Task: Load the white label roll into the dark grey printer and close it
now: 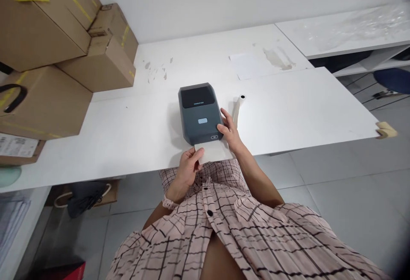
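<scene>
A dark grey-blue label printer [197, 113] sits on the white table, its front toward me. A pale strip of label paper [212, 152] sticks out from its front edge, at the table's near edge. My left hand [188, 164] pinches the left side of this strip between thumb and fingers. At the printer's front right corner, my right hand [231, 134] grips the casing, thumb on top and fingers along the side. Just right of that hand lies a slim white roll [237, 108] with a dark hole at its end.
Cardboard boxes [109, 64] are stacked at the left. A white sheet [244, 65] lies behind the printer to the right. Clear plastic wrap [368, 26] covers part of the far right surface. Tan padding [386, 129] caps the table's right corner. A dark bag [83, 196] is below the table.
</scene>
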{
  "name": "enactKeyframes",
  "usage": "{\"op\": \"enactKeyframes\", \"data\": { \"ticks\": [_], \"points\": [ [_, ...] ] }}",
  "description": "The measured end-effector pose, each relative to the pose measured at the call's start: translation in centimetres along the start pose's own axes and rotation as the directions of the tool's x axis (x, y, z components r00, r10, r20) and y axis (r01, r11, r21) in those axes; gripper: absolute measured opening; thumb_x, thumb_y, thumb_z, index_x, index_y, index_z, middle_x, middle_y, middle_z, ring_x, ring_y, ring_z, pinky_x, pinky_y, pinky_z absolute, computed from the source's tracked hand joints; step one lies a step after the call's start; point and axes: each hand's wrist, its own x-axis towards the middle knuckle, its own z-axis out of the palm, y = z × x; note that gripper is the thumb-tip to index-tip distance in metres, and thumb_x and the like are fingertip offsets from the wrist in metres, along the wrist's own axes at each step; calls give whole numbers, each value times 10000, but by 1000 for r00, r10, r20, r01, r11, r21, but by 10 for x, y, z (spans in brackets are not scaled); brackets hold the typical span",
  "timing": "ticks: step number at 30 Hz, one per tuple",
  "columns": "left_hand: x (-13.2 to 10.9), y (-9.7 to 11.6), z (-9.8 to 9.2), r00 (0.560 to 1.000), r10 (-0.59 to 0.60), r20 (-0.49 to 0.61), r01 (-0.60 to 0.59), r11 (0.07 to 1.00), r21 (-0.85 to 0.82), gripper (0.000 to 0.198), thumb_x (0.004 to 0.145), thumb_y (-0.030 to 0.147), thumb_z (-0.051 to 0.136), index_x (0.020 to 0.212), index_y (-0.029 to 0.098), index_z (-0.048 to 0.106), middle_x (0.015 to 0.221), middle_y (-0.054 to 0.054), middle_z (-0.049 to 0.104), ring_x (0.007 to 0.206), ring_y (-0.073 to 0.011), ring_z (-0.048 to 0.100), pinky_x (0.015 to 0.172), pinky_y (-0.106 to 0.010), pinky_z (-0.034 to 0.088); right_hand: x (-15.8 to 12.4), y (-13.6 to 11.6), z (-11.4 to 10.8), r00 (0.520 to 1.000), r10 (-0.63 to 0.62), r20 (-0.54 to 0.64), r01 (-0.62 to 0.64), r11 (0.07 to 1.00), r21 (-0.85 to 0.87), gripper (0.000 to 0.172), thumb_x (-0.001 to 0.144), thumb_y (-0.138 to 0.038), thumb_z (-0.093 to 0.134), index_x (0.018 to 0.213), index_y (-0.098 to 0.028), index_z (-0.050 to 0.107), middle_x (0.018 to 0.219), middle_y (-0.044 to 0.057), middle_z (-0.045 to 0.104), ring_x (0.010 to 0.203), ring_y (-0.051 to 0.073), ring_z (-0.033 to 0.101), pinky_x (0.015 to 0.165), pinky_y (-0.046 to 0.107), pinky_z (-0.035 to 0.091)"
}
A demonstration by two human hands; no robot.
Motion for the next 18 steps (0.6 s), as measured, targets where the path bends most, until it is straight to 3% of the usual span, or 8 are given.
{"op": "enactKeyframes", "data": {
  "ticks": [5,7,9,11,13,15,18],
  "points": [
    [1,-1,-8,998,61,29,-65,985,163,478,694,606,841,635,194,605,541,55,505,454,-78,416,450,-233,367,-6,-6,3,999,-37,-16,36,996,-83,889,845,-711,657,1577,-303,360,1637,124,488,1485,334,505,1194,581,463],
    [-1,-4,-17,992,121,22,-122,958,259,492,779,600,780,584,198,573,533,41,506,481,-92,454,497,-241,393,-12,-15,5,982,-169,-88,144,961,-238,744,908,-637,630,1547,-325,411,1630,101,495,1501,323,480,1210,582,441],
    [-2,-5,-26,974,223,-35,-201,930,308,475,863,573,703,589,203,585,552,22,539,508,-105,486,528,-246,402,-18,-28,8,922,-375,-92,304,853,-425,575,973,-508,603,1510,-362,460,1543,67,585,1476,301,499,1222,576,421],
    [0,-2,-34,924,355,-140,-299,901,316,400,908,536,655,679,208,649,646,2,614,549,-115,508,535,-247,405,-20,-40,11,850,-527,32,455,700,-551,511,1007,-397,567,1506,-397,457,1368,36,709,1417,293,547,1219,583,410],
    [4,4,-39,857,461,-230,-380,867,324,331,927,519,637,801,218,695,782,-21,686,633,-134,568,565,-250,441,-20,-47,16,799,-572,185,549,568,-613,541,1013,-353,550,1533,-408,412,1230,14,772,1382,306,569,1227,605,377],
    [9,11,-40,807,527,-267,-428,833,351,306,941,521,630,970,232,724,991,-58,745,833,-179,666,680,-274,522,-19,-50,21,794,-542,274,562,484,-670,562,1008,-355,557,1546,-389,397,1202,10,787,1368,326,576,1262,621,298],
    [19,17,-33,794,565,-223,-465,802,375,437,950,542,630,1272,251,679,1367,-105,686,1254,-269,643,997,-375,554,-17,-53,29,829,-472,301,516,436,-737,463,1016,-376,544,1475,-340,493,1213,41,778,1288,335,628,1286,619,221]
  ]
}}
